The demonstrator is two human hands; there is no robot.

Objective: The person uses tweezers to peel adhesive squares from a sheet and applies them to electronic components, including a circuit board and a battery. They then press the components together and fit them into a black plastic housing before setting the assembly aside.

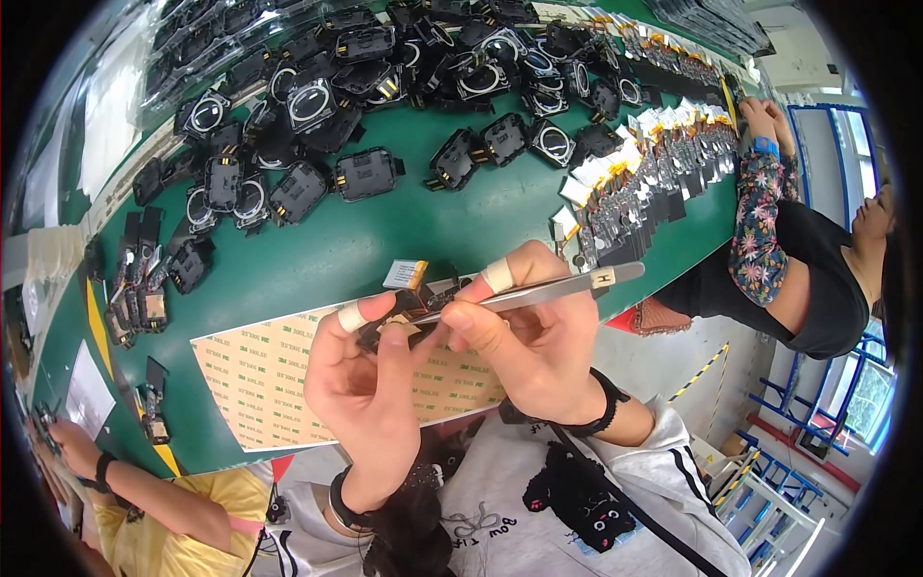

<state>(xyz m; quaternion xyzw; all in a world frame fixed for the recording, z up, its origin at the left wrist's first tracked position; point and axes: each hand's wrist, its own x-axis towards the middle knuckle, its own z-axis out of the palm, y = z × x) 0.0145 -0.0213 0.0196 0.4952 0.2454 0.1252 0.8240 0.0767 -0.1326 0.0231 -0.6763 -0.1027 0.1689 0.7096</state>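
My left hand (361, 389) pinches a small dark electronic assembly (415, 303) between thumb and fingers. A silver battery with an orange-yellow edge (405, 274) sticks up from its far side. My right hand (534, 341) is closed around metal tweezers (567, 287), whose tips point left at the assembly. Fingers hide the tweezer tips and part of the assembly. Pale tape wraps a finger on each hand. Beneath both hands lies a tan printed adhesive-backing sheet (269, 385).
Black watch-like housings (370, 173) pile across the far green table (317, 260). Rows of battery-and-circuit assemblies (654, 178) lie at right, with several more assemblies (144, 298) at left. A co-worker with floral sleeves (760, 221) sits at right; another person's arm (159, 495) reaches in at lower left.
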